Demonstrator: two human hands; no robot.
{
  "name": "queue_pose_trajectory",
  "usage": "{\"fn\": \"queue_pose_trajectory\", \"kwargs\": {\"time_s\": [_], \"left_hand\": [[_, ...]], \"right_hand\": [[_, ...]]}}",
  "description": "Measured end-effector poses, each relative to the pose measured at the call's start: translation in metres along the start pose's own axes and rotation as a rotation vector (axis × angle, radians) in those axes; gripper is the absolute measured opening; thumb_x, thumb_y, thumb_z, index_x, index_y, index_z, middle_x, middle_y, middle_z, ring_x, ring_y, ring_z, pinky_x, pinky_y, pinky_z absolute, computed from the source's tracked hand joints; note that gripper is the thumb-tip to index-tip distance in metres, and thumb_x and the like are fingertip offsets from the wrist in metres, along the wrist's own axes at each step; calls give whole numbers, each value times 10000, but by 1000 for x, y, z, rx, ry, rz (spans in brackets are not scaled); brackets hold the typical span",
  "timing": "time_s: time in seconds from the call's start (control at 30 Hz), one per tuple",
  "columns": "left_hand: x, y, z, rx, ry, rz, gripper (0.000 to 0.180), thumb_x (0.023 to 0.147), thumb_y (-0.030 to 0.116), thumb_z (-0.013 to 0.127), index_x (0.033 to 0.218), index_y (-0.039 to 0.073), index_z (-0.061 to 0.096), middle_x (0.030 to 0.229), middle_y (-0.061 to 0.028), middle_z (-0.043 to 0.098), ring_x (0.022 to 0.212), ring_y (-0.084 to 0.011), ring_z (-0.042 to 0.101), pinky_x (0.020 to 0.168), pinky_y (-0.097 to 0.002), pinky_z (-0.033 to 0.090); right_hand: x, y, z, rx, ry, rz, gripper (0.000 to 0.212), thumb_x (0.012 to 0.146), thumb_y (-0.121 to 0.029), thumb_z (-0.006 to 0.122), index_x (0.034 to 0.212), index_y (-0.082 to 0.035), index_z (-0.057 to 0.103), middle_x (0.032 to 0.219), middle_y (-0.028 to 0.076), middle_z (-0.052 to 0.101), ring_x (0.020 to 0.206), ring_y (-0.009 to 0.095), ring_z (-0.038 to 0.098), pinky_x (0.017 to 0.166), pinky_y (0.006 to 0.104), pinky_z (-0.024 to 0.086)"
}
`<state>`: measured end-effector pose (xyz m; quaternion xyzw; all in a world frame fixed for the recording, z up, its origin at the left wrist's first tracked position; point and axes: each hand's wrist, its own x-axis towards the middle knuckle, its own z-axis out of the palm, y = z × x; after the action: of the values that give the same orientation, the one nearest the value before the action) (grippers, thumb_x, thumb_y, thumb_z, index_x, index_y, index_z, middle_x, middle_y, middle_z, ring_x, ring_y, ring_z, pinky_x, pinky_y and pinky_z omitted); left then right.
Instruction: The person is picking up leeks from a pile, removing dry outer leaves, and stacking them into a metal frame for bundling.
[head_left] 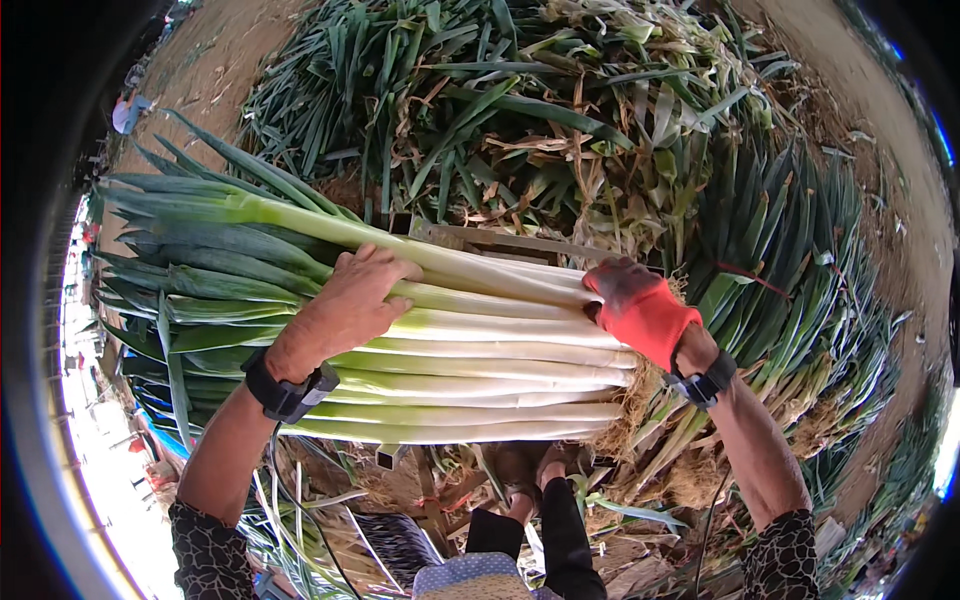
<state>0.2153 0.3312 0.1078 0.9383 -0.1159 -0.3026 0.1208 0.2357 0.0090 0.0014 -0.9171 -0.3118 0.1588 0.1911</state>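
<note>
Long leeks [480,350] lie side by side in a thick row, white shafts and roots to the right, dark green leaves to the left. My left hand [350,300] is bare, its fingers curled over the upper stalks where green turns to white. In a red glove with dark fingertips, my right hand [640,305] closes on the white root end of an upper leek [500,272]. That leek lies along the far side of the row. The undersides of the gripping fingers are hidden.
A wooden frame [500,240] shows beneath the row. Beyond it spreads a big heap of leek leaves [400,110] with dry trimmings. More bundled leeks [780,240] lie at the right, one bound with a red tie. Below are my feet [520,490] and a bristled brush head [395,545].
</note>
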Motion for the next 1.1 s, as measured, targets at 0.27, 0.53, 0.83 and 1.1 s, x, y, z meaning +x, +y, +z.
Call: {"fn": "queue_pose_trajectory", "kwargs": {"time_s": [0.27, 0.53, 0.83, 1.1], "left_hand": [[-9, 0, 12, 10, 208, 92, 378, 780, 94, 652, 1146, 42, 570, 1133, -167, 535, 1156, -348, 440, 1035, -440, 298], [-17, 3, 20, 124, 498, 230, 421, 746, 9, 660, 1145, 45, 531, 1074, -142, 533, 1055, -321, 467, 935, -415, 332], [0, -6, 32, 141, 608, 258, 482, 730, -16, 682, 1178, 50, 516, 1072, -130, 551, 1028, -315, 484, 922, -430, 347], [-1, -7, 29, 135, 621, 265, 439, 721, -10, 693, 1125, 58, 536, 1057, -121, 567, 1019, -317, 496, 914, -426, 362]], "right_hand": [[6, 8, -10, 83, -101, 14, 323, 710, -198, 753, 966, -51, 621, 981, 124, 622, 964, 335, 595, 830, 401, 494], [4, 1, -19, -81, 263, -98, 242, 660, -135, 727, 859, -61, 609, 866, 140, 604, 831, 353, 603, 719, 414, 504], [-3, 11, -9, 68, 435, -45, 300, 669, -173, 759, 946, -95, 672, 884, 98, 641, 829, 314, 627, 719, 404, 519], [-53, -14, 7, -47, 452, 0, 254, 672, -89, 687, 917, -105, 619, 803, 57, 576, 701, 283, 588, 569, 383, 498]]}}
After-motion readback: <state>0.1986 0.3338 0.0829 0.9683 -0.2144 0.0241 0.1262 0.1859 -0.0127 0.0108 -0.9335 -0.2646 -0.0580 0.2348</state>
